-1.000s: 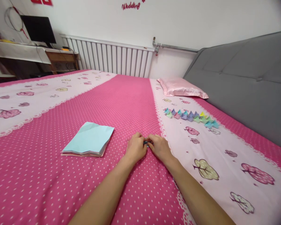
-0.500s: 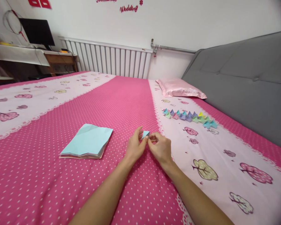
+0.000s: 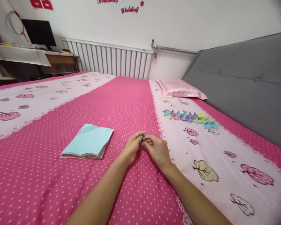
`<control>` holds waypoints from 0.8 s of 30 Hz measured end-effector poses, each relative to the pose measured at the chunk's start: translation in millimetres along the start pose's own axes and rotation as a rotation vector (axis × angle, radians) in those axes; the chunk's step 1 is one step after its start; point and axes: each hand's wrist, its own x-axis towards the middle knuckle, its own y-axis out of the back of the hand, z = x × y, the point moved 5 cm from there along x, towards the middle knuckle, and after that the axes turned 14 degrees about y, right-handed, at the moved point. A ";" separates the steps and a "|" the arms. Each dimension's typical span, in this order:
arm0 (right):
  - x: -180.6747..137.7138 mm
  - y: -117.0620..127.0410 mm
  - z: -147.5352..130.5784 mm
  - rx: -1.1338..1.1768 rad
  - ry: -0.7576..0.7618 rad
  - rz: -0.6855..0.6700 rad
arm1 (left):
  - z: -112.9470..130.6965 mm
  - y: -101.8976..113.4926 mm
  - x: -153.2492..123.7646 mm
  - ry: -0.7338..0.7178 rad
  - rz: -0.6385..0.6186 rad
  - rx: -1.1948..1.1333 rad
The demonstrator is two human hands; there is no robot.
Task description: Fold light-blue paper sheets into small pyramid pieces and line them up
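Piece: a small blue folded paper (image 3: 142, 138), pinched between both hands just above the bed (image 3: 131, 103), on its pink dotted stripe.
Left hand (image 3: 132, 147): fingers (image 3: 137, 136) closed on the piece's left side, thumb on top.
Right hand (image 3: 158, 150): fingers (image 3: 150, 139) closed on its right side, tips touching those of the left.
Change: 0.5 s ago the piece stood up clear of the fingertips as a pale blue corner. Now both hands sit lower and have closed over it, so only a dark sliver shows. 1 s ago they were down and shut around it in much the same way.
Reading: it looks like a crease being pressed again after a brief lift. The piece is in both hands and not yet laid down.
Stack (image 3: 87, 144): flat blue sheets lying left of the hands, near but apart, in the same spot.
Row (image 3: 189, 117): many small folded pieces in several colours, lined up on the pale stripe to the right, well apart from the hands.
Pillow (image 3: 180, 89): pink, beyond the row, beside the grey headboard (image 3: 243, 84).
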 end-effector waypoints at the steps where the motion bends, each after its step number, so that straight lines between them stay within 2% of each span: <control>1: 0.0 0.1 -0.3 0.006 0.002 0.002 | 0.3 0.2 -0.1 0.013 -0.007 -0.014; 11: 0.3 3.0 -7.6 -0.037 0.118 -0.011 | 3.3 0.8 -0.7 -0.006 -0.062 -0.028; 16: 0.7 3.0 -7.7 -0.015 0.101 -0.012 | 2.2 4.7 0.8 0.013 -0.013 -0.049; 24: 0.2 2.4 -4.8 -0.019 0.073 -0.027 | 1.8 3.7 -0.2 0.043 -0.004 -0.041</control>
